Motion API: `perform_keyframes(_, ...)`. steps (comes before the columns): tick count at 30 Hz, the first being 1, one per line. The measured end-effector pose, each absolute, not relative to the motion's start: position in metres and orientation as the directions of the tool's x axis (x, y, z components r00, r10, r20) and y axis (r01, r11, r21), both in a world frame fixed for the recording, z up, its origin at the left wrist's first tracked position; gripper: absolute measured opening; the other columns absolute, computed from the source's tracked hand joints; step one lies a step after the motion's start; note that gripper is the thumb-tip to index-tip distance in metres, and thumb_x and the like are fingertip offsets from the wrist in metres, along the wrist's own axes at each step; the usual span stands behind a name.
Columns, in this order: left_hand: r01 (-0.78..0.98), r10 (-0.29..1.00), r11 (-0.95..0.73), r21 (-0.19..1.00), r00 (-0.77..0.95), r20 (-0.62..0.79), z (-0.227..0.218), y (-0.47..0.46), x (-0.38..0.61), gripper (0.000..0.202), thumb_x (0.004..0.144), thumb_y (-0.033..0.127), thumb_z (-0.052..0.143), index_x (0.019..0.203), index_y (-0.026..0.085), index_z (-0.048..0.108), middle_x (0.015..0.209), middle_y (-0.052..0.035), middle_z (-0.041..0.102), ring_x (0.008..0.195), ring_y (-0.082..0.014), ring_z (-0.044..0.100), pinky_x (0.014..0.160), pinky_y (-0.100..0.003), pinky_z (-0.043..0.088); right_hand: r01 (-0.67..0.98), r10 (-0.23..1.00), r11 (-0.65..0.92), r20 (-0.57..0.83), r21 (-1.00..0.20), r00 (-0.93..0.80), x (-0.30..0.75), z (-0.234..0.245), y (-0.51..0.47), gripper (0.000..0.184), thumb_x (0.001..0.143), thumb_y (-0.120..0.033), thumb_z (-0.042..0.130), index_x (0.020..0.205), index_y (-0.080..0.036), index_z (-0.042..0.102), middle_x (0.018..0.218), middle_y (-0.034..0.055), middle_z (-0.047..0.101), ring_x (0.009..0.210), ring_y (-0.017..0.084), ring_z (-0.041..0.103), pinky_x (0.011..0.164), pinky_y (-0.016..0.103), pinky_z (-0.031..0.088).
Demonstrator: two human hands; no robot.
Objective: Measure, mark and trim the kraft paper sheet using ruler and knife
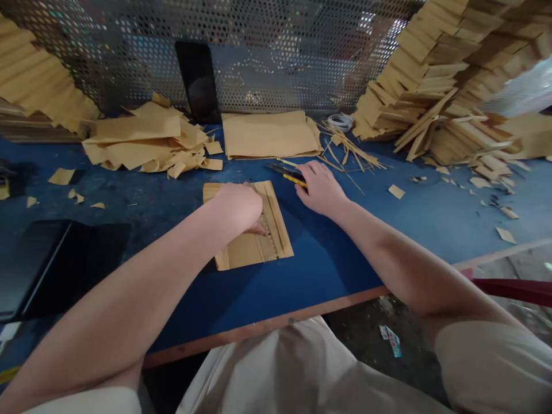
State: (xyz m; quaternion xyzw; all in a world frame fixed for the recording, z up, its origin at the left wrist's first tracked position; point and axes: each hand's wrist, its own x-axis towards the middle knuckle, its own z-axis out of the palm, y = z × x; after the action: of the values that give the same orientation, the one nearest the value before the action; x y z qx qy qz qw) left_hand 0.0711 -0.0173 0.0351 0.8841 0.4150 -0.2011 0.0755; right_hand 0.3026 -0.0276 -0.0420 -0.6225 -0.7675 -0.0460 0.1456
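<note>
A folded brown paper piece (237, 253) lies flat on the blue table, with a clear ruler (268, 244) across it. My left hand (241, 207) is closed over the ruler, holding it on the paper; most of its fingers are hidden under the hand. To the right, beyond the paper, my right hand (319, 187) curls its fingers at the end of a black and yellow utility knife (295, 180). The knife lies low over the tabletop, pointing left. Just behind it is a thin yellowish stick (286, 162), perhaps a pencil.
A brown paper stack (271, 135) lies ahead, beside a pile of offcuts (146, 135). Thin strips (351, 148) and a tape roll (340, 121) sit right of it. A dark phone (198, 80) leans on the perforated screen. Tall folded-paper stacks (409, 75) stand right; a black box (38, 264) is left.
</note>
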Motion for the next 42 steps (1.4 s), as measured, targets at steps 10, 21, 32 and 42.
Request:
perform_keyframes(10,0.75,0.696,-0.648,-0.13,0.514,-0.501,0.044,-0.023,0.078,0.073,0.08,0.047,0.075,0.144,0.014,0.06,0.155,-0.0237,0.051,0.117,-0.0402,0.067,0.093,-0.044,0.054,0.546,0.579,0.815,0.242,-0.194,-0.778,0.279,-0.033,-0.07,0.034,0.094,-0.043,0.063,0.12,-0.021,0.071,0.146,0.0187,0.056,0.143,0.037,0.047,0.114,0.059,0.041)
perform_keyframes(21,0.742,0.702,-0.654,-0.15,0.519,-0.488,0.045,-0.024,0.078,0.08,0.076,0.055,0.076,0.144,0.015,0.061,0.158,-0.0232,0.048,0.116,-0.0407,0.067,0.09,-0.043,0.054,0.487,0.505,0.863,0.227,-0.134,-0.833,0.281,-0.024,-0.065,0.025,0.103,-0.024,0.047,0.103,-0.024,0.071,0.121,0.0088,0.074,0.126,0.025,0.062,0.114,0.05,0.041)
perform_keyframes(32,0.734,0.709,-0.652,-0.188,0.504,-0.493,0.051,-0.029,0.079,0.072,0.083,0.05,0.071,0.144,0.011,0.06,0.15,-0.0231,0.055,0.113,-0.0381,0.068,0.087,-0.041,0.052,0.444,0.458,0.888,0.278,-0.115,-0.844,0.282,-0.024,-0.065,0.024,0.101,-0.032,0.057,0.086,-0.019,0.071,0.125,0.013,0.073,0.134,0.032,0.057,0.114,0.054,0.041)
perform_keyframes(42,0.736,0.699,-0.666,-0.122,0.557,-0.45,0.039,-0.021,0.075,0.073,0.074,0.062,0.078,0.128,0.012,0.072,0.14,-0.023,0.063,0.106,-0.0381,0.069,0.084,-0.041,0.052,0.513,0.52,0.851,0.317,-0.112,-0.793,0.285,-0.026,-0.06,0.02,0.1,-0.03,0.052,0.096,-0.018,0.067,0.105,0.0139,0.073,0.115,0.028,0.066,0.109,0.05,0.045)
